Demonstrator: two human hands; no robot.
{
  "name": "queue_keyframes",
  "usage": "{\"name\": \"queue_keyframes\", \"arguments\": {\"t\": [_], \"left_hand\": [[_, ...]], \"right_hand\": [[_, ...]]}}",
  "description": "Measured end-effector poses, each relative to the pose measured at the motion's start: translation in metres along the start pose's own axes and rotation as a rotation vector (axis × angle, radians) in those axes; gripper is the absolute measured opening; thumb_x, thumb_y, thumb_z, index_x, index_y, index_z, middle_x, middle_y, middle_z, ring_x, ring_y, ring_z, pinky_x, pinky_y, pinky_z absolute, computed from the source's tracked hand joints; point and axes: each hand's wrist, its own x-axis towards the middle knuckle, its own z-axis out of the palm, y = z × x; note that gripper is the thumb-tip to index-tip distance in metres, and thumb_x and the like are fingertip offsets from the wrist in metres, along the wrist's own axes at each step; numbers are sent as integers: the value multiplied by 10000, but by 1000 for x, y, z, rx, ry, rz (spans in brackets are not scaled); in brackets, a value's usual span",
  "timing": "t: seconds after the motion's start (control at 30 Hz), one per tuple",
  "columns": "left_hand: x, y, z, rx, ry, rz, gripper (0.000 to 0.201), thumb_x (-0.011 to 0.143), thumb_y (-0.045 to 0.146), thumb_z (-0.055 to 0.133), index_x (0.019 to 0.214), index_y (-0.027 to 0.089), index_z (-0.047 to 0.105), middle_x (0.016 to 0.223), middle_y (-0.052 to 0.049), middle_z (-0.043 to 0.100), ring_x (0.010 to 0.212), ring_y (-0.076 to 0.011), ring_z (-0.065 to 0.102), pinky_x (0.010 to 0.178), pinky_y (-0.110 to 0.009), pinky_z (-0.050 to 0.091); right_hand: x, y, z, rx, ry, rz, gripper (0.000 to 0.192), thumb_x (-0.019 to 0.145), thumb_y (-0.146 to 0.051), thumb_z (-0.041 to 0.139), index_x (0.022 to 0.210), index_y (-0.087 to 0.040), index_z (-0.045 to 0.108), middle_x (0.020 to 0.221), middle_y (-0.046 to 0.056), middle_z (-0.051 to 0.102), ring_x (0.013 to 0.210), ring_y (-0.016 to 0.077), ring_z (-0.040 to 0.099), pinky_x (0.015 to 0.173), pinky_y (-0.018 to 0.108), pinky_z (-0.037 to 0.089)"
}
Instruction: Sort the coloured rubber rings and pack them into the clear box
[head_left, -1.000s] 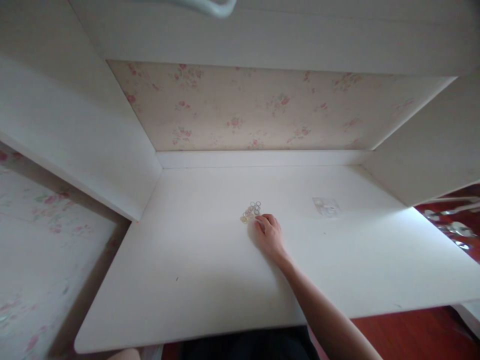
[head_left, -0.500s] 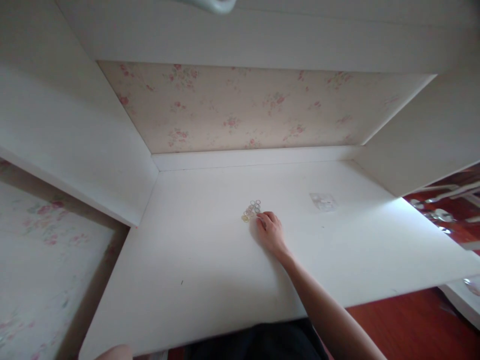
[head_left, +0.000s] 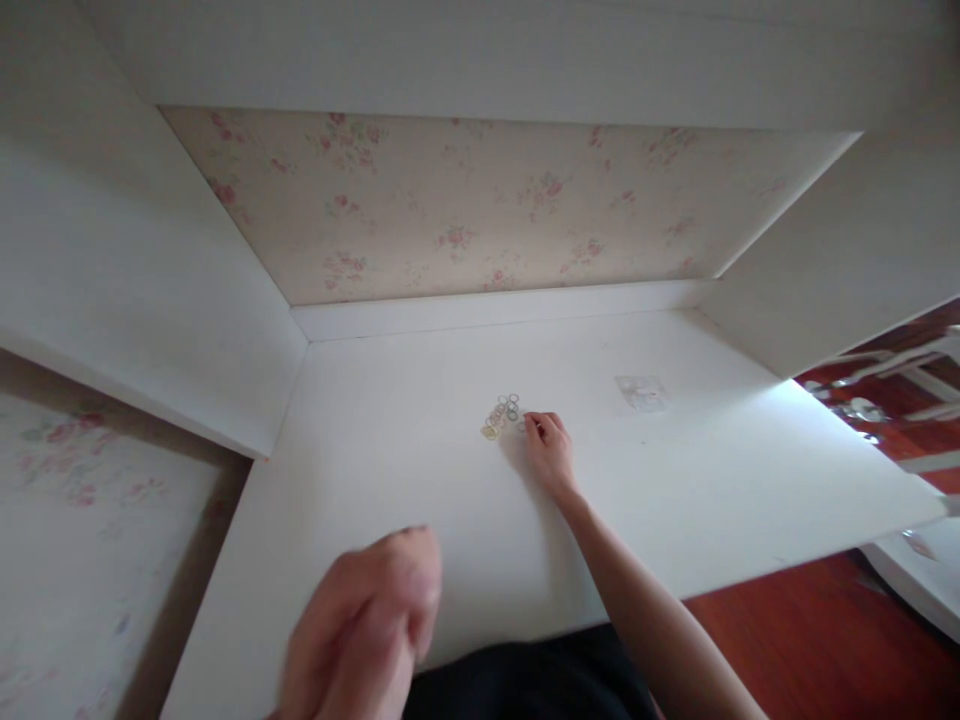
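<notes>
1. Small thin rings (head_left: 502,414) lie loosely clustered mid-desk, just left of the right hand (head_left: 550,440); its fingertips are drawn together at one separate ring (head_left: 522,427) (pinched or merely touched, I cannot tell).
2. The left hand (head_left: 367,615), blurred, hangs at the near left, seemingly curled; whether it holds anything, I cannot tell.
3. A brushing fingertip could scatter the cluster; a flicked ring might skid across the smooth-looking surface and over the near edge.
4. The white desk (head_left: 420,470) also bears a clear plastic bag (head_left: 641,394), right. Floral wallpaper (head_left: 465,210) backs it; reddish floor (head_left: 810,620) shows near right.
</notes>
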Motion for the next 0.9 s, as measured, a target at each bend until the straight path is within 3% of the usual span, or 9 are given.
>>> {"name": "queue_keyframes", "arguments": {"t": [0.1, 0.2, 0.3, 0.43, 0.67, 0.8, 0.9], "left_hand": [[60, -6, 52, 111, -189, -100, 263, 926, 364, 456, 1017, 187, 626, 668, -16, 571, 609, -137, 518, 566, -268, 432], [96, -35, 84, 377, -362, -71, 262, 924, 357, 444, 981, 185, 633, 719, -7, 597, 636, -129, 533, 597, -246, 429], [113, -75, 91, 637, -434, 124, 202, 912, 266, 447, 950, 185, 628, 880, -44, 634, 777, -154, 578, 744, -276, 465], [131, -108, 95, 864, -392, 306, 223, 880, 166, 469, 1062, 179, 597, 1048, -80, 621, 1006, -197, 565, 916, -337, 450], [157, -122, 119, 1028, -315, 392, 280, 852, 118, 502, 1105, 177, 604, 1130, -80, 626, 1079, -213, 539, 965, -385, 436], [160, -126, 124, 1049, -306, 406, 300, 866, 126, 489, 1121, 211, 622, 1198, -66, 609, 1126, -211, 518, 981, -394, 427], [157, -128, 123, 1073, -297, 406, 294, 879, 146, 481, 1107, 237, 642, 1246, -58, 580, 1153, -214, 503, 989, -408, 421]], "right_hand": [[-1, -2, 1, -27, -14, -10, 342, 905, -396, 409, 934, -189, 681, 933, 68, 635, 774, 164, 573, 738, 287, 432], [0, -2, 2, -67, -30, -17, 323, 908, -358, 406, 923, -196, 685, 909, 60, 640, 758, 159, 578, 733, 281, 434], [1, 1, 4, -101, -68, -63, 295, 900, -298, 414, 911, -198, 691, 894, 56, 645, 779, 159, 591, 739, 271, 442], [0, 6, 6, -169, -134, -182, 264, 875, -227, 444, 984, -205, 683, 944, 67, 638, 847, 169, 596, 773, 275, 458], [20, 8, -4, -355, -270, -378, 384, 851, -203, 502, 1226, -224, 582, 1249, 113, 529, 964, 204, 557, 884, 341, 457], [42, 11, -8, -407, -413, -527, 312, 882, -239, 484, 1157, -276, 626, 1225, 64, 586, 1071, 233, 524, 925, 373, 431], [53, 22, -12, -354, -430, -545, 290, 860, -209, 500, 1106, -265, 643, 1214, 46, 606, 1113, 219, 516, 950, 366, 415]]}}
